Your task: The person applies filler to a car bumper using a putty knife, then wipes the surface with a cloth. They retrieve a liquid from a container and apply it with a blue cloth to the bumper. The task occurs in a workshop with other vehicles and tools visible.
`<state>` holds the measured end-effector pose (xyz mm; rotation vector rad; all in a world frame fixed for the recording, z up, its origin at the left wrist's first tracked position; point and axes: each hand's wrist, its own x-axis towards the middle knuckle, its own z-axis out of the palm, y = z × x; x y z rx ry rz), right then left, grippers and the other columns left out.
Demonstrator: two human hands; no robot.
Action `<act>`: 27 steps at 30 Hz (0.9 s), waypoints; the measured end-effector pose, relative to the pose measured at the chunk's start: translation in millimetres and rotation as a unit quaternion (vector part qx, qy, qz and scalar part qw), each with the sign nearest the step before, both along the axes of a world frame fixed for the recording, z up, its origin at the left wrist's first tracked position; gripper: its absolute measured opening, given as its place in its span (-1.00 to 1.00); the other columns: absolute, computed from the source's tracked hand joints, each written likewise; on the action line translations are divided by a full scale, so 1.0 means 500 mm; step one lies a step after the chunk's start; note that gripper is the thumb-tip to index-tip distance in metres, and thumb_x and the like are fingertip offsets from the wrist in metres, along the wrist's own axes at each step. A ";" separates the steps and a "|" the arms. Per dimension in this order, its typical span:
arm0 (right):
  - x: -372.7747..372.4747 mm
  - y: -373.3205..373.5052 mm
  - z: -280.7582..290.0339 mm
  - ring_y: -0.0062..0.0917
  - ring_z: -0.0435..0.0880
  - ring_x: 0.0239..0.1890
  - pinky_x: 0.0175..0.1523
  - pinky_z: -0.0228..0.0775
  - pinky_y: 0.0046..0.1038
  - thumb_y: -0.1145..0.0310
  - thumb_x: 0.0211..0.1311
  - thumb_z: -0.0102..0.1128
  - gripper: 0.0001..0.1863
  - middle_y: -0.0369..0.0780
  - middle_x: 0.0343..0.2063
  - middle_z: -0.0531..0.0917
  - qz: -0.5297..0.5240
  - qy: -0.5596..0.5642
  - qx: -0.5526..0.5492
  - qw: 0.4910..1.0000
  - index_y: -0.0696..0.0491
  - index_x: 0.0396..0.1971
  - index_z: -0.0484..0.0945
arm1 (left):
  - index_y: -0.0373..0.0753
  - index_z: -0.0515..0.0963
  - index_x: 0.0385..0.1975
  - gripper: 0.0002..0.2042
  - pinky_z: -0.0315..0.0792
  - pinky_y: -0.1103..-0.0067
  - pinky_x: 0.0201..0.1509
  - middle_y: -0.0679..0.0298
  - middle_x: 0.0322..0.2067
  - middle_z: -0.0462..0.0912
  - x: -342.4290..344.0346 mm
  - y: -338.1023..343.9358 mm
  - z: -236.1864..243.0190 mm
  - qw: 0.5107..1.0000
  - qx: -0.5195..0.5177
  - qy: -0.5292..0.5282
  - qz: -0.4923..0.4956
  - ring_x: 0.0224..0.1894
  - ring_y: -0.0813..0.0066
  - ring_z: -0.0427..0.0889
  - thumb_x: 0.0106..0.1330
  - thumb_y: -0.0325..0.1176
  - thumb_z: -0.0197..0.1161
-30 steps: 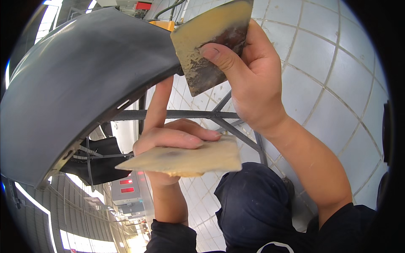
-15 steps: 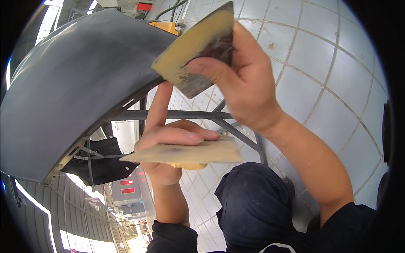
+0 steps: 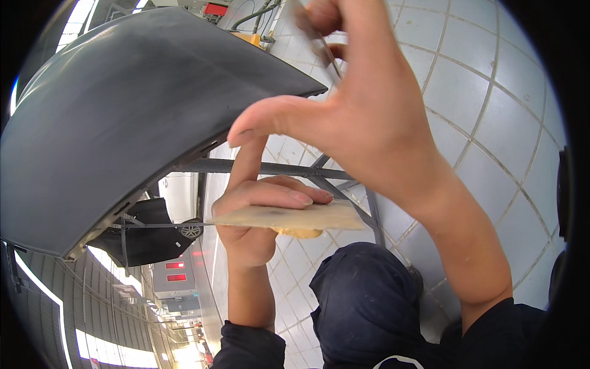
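Head view. Found left hand (image 3: 243,198) clamped on a pale plate (image 3: 295,215), near level, with yellow paste (image 3: 300,233) at its lower side. Found right hand (image 3: 365,114) closed by curled fingers on a thin spreader (image 3: 326,54), edge-on and blurred, near the right-hand corner of the dark curved panel (image 3: 141,117), thumb stretched apart. Cannot tell exact finger placement, nor contact with the panel. Advisable, on judgement: set thumb against spreader for control; hold plate level, away from panel; check blade edge before any contact; press lightly and evenly.
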<state>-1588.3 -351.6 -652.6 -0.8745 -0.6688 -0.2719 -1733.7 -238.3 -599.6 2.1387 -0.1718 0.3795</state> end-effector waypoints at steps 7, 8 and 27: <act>0.048 -0.002 -0.047 -0.50 0.50 -0.16 -0.03 0.40 -0.44 0.28 0.06 0.46 -0.52 -0.19 -0.25 0.49 -0.050 0.035 -0.212 0.975 0.13 -0.20 0.33 | -0.48 0.63 -0.39 -0.84 0.70 0.36 -0.31 -0.36 0.34 0.12 -0.004 0.008 -0.005 0.999 -0.027 -0.023 -0.010 -0.31 0.01 0.77 0.31 -0.49 0.18; 0.056 0.019 -0.086 -0.56 0.53 -0.18 -0.03 0.41 -0.49 0.28 0.20 0.36 -0.62 -0.27 -0.28 0.53 -0.089 0.033 -0.230 0.969 0.12 -0.17 0.35 | -0.48 0.63 -0.37 -0.84 0.70 0.37 -0.30 -0.35 0.35 0.12 -0.002 0.008 -0.009 0.999 -0.020 -0.027 -0.008 -0.30 0.02 0.77 0.31 -0.48 0.20; -0.130 -0.024 -0.217 -0.19 0.50 -0.02 0.01 0.44 -0.30 0.67 -0.35 0.39 -0.52 -0.24 -0.16 0.61 -0.198 -0.190 -0.208 0.939 -0.02 -0.26 0.68 | -0.47 0.29 0.26 -0.55 0.40 0.71 0.04 0.19 -0.14 0.70 -0.113 0.004 -0.096 0.957 -0.086 0.046 0.273 -0.10 0.64 0.62 0.38 -0.59 0.15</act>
